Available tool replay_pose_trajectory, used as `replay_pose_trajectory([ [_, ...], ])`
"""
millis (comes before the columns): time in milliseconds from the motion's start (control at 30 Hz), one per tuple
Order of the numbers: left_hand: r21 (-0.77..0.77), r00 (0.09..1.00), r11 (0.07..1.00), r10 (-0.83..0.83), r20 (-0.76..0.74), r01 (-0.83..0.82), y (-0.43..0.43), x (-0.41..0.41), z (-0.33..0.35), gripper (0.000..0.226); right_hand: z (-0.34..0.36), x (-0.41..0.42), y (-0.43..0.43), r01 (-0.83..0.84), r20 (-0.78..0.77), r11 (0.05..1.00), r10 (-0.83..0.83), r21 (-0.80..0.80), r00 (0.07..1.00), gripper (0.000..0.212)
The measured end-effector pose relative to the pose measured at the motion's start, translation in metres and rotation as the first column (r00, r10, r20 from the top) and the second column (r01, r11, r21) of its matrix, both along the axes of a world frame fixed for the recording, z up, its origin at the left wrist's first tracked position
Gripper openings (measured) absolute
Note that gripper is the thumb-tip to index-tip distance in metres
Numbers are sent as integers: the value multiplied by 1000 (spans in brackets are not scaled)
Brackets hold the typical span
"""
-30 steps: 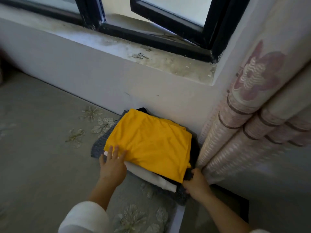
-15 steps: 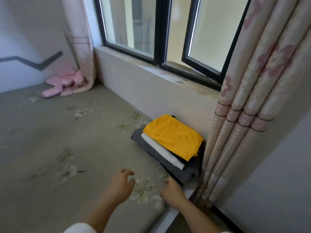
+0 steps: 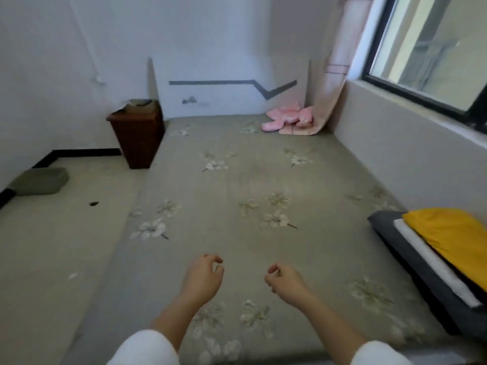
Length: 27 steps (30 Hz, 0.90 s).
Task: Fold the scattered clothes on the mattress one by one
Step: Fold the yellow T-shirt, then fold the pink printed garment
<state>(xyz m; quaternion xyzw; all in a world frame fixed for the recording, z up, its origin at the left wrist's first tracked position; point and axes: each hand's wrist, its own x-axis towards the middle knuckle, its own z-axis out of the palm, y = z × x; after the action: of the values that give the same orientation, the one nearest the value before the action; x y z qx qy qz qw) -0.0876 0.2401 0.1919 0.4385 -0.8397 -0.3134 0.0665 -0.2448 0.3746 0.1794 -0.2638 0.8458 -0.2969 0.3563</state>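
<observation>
Folding looks close to finished, and both hands are free.

At ten o'clock a dark brown woven basket (image 3: 137, 135) stands on the floor beside the grey-green flower-printed mattress (image 3: 237, 180). At six o'clock the left hand (image 3: 203, 279) and the right hand (image 3: 286, 281) hover side by side over the mattress, fingers loosely curled and holding nothing. At one o'clock, in the far corner against the pale pink curtain (image 3: 334, 96), lies a crumpled pink cloth bundle (image 3: 288, 118), too far off to tell whether it is a garment. At four o'clock the finished pile sits on the mattress edge: a yellow folded garment (image 3: 453, 233) on a white folded layer (image 3: 432, 262), on a dark grey folded cloth (image 3: 395, 233). If the pink bundle is clothing, I judge it the only piece left to fold.
</observation>
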Motion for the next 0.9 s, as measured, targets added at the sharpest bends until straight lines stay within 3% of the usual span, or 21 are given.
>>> replay_pose_trajectory([
  [133,-34,993,993,114,27,-113,-78,121,-2,28,-1,101,-98,-138,-40,990,138,-14,990,19],
  [267,-63,981,983,176,84,-171,-149,231,-3,31,-8,203,-187,-231,-34,972,229,-48,973,6],
  [400,-94,965,969,238,114,-228,-208,313,4,33,-5,287,-261,-355,-48,934,354,-32,934,29],
  [567,-168,952,949,287,108,-267,-271,375,13,34,8,355,-352,-509,-138,860,507,17,851,37],
  [900,-222,930,948,280,240,-228,-435,456,13,37,0,431,-535,-615,-311,782,611,99,728,45],
])
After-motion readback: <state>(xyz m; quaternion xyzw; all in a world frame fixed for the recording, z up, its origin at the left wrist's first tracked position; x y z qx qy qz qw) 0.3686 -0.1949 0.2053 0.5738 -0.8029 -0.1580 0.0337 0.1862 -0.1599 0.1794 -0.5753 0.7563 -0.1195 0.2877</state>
